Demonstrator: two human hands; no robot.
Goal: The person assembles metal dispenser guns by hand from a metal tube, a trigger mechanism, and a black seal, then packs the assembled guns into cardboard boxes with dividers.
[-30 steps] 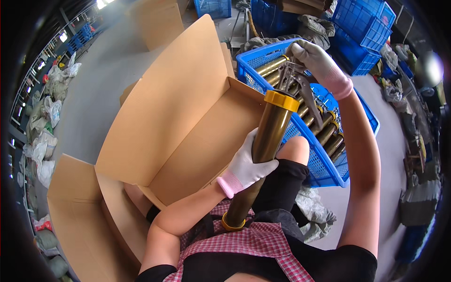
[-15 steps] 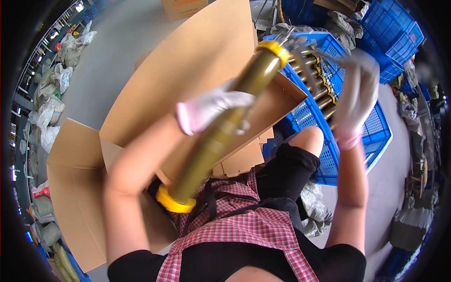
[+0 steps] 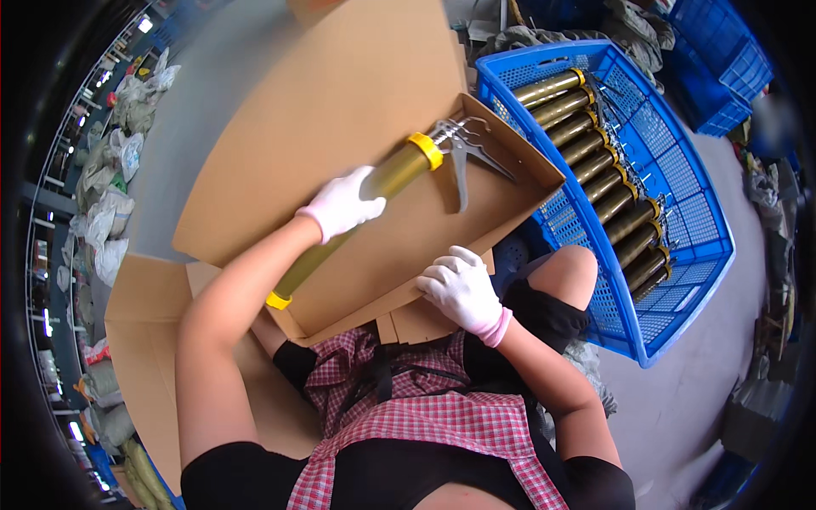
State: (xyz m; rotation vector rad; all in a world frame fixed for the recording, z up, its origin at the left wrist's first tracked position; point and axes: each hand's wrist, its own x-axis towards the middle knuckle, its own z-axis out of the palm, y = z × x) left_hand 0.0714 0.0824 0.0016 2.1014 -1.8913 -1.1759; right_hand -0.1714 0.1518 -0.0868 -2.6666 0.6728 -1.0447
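The left hand [image 3: 344, 204] has its grip closed round a gold tube gun [image 3: 357, 217], held slanting over the open box [image 3: 357, 119]; the glove hides the tube's middle. The right hand [image 3: 463, 289] presses flat, fingers spread, on the box's near wall. More guns fill the blue crate [image 3: 680, 229] (their triggers tangled, hard to separate).
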